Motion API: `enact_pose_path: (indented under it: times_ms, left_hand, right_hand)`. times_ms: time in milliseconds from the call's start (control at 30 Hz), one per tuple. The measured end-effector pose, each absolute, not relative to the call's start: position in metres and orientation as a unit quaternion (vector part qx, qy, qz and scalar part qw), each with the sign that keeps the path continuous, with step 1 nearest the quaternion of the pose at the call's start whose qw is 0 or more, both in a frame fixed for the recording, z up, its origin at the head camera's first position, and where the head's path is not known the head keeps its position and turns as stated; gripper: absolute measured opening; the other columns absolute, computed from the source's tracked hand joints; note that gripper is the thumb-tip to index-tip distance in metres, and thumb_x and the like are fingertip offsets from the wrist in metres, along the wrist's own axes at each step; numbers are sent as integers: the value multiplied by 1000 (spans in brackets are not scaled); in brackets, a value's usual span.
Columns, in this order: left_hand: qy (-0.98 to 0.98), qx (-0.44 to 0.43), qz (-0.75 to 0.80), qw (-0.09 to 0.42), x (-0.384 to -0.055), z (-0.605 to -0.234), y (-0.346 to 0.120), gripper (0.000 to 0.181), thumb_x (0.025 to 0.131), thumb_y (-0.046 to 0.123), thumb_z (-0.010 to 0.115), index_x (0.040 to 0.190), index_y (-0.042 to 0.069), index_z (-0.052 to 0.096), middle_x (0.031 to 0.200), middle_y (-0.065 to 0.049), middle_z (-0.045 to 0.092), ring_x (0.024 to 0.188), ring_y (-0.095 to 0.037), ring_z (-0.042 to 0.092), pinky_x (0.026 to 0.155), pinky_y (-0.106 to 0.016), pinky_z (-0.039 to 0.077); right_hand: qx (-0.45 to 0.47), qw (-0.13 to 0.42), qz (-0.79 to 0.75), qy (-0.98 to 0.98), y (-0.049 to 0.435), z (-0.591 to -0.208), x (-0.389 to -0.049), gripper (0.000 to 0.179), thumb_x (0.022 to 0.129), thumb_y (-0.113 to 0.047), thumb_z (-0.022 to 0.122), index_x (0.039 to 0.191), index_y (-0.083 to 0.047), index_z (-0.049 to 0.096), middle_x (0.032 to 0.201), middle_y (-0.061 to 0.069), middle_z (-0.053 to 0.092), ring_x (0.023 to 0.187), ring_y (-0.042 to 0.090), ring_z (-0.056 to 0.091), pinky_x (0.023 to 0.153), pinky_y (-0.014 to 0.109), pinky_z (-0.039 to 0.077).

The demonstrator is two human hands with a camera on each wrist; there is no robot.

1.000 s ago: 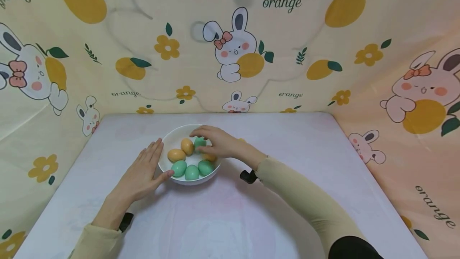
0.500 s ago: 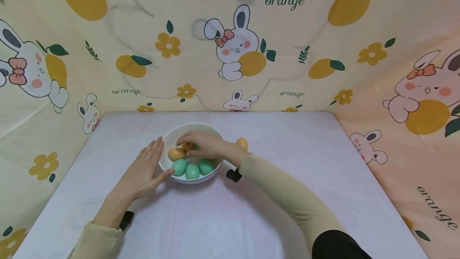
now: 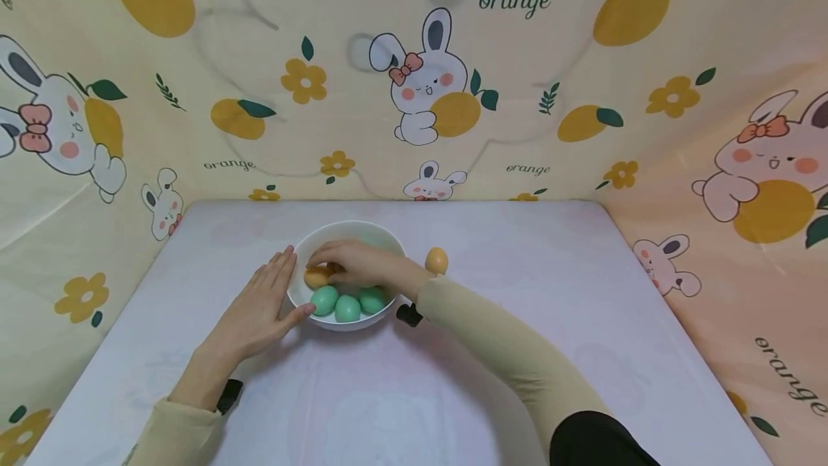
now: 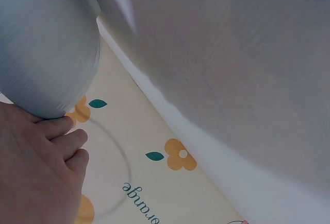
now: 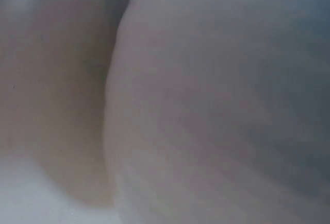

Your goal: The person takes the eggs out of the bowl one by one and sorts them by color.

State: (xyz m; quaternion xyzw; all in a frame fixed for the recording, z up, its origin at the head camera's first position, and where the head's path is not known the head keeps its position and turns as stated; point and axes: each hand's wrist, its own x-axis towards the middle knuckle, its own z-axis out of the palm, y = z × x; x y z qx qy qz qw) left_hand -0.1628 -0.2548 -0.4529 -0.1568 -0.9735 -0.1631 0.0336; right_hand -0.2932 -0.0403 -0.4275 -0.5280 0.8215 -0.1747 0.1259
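Note:
A white bowl (image 3: 382, 236) on the table holds orange and green eggs. My left hand (image 3: 259, 308) lies straight-fingered along its left side, thumb at the front rim. In the left wrist view the fingers of that left hand (image 4: 44, 157) touch the bowl's outer wall (image 4: 49, 44). Reaching in over the right rim, my right hand (image 3: 362, 263) has its fingertips and thumb around the leftmost orange egg (image 3: 316, 278) and covers other eggs. Several green eggs (image 3: 348, 308) show at the front of the bowl. The right wrist view shows mostly a blurred, pale curved surface.
A single orange egg (image 3: 436, 260) sits on the white table (image 3: 401, 387), right of the bowl, close by the right sleeve (image 3: 511, 336). A cloth (image 3: 349, 92) printed with rabbits and oranges hangs behind the table and along both sides.
My right hand has moved left inside the bowl, from the green egg at the back right to the orange eggs. The egg on the table has come into fuller view. The left hand stays put.

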Motion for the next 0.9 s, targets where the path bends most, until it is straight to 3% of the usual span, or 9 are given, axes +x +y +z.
enact_pose_path:
  times_ms: [233, 567, 900]
  left_hand:
    - [-973, -157, -166, 31, -162, -453, -255, 100, 102, 61, 54, 164, -5, 13, 173, -20, 11, 158, -42, 13, 127, -60, 18]
    - [-973, -157, -164, 32, -164, -454, -254, 99, 102, 61, 54, 163, -6, 15, 173, -21, 11, 158, -42, 13, 127, -61, 18]
    - [-973, -156, -165, 32, -163, -454, -255, 99, 102, 61, 54, 163, -6, 15, 173, -21, 11, 158, -42, 14, 126, -61, 19]
  right_hand:
    - [-532, 122, -142, 826, -45, -428, -292, 43, 100, -12, 70, 143, -17, 64, 150, 0, 58, 141, 15, 49, 120, 21, 33]
    - [-532, 124, -125, 828, -46, -433, -292, 51, 98, -10, 73, 147, -21, 61, 148, -7, 60, 125, 13, 53, 108, 17, 40]
    - [-537, 115, -112, 828, -47, -435, -292, 50, 99, -11, 72, 147, -20, 61, 147, -6, 61, 130, 14, 52, 113, 19, 38]
